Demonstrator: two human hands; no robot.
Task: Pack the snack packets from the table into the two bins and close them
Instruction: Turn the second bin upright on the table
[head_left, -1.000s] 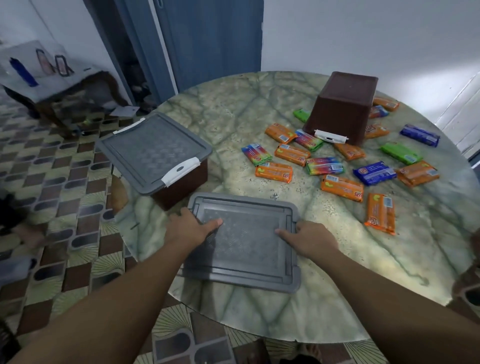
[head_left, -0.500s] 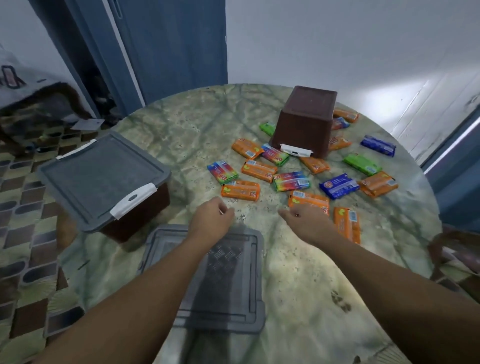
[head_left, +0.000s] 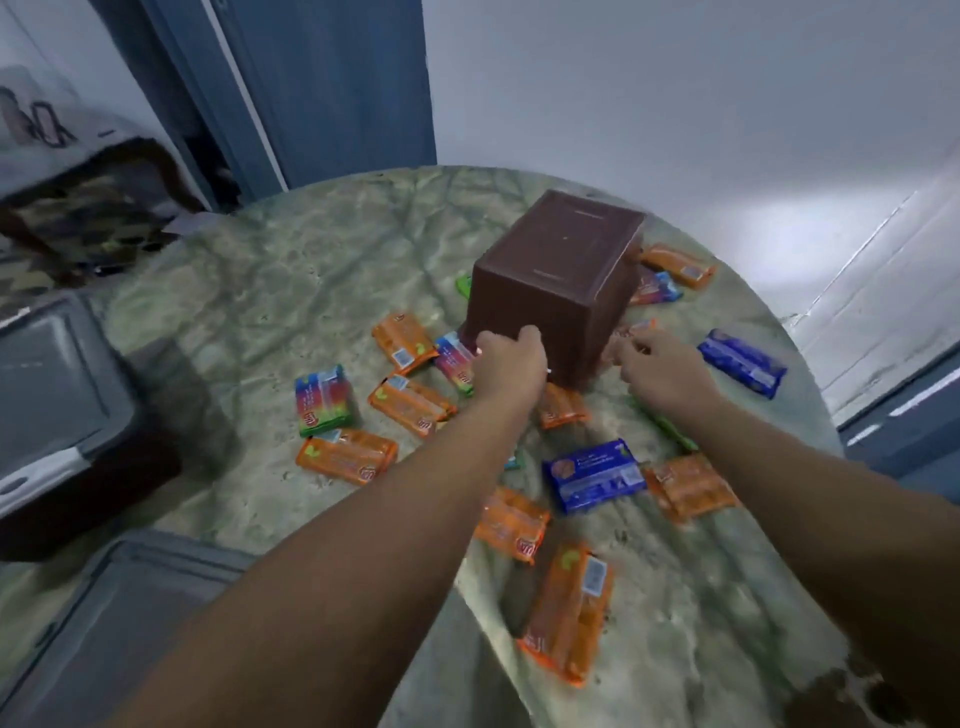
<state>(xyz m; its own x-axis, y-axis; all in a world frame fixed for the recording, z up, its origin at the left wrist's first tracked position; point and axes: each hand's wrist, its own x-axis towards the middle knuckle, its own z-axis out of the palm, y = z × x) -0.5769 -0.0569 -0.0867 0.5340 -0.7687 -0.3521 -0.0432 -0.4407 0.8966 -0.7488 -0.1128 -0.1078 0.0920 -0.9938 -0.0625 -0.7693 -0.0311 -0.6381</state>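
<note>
Both hands have left the loose grey lid (head_left: 156, 618), which now lies at the worktop's near edge, well short of the upturned brown bin (head_left: 556, 275). The left hand (head_left: 506, 364) has reached the near lower edge of that bin, fingers curled against its wall, apparently grasping the rim; blur leaves the grip unsure. The right hand (head_left: 662, 366) sits just beside the bin's right corner, fingers loosely bent and not clearly holding anything. Snack packets (head_left: 345, 457) lie scattered on the marbled worktop (head_left: 291, 291) around the bin, orange, blue and rainbow ones nearest the arms. The second bin with its grey lid on (head_left: 57, 395) stands far left of the brown bin.
</note>
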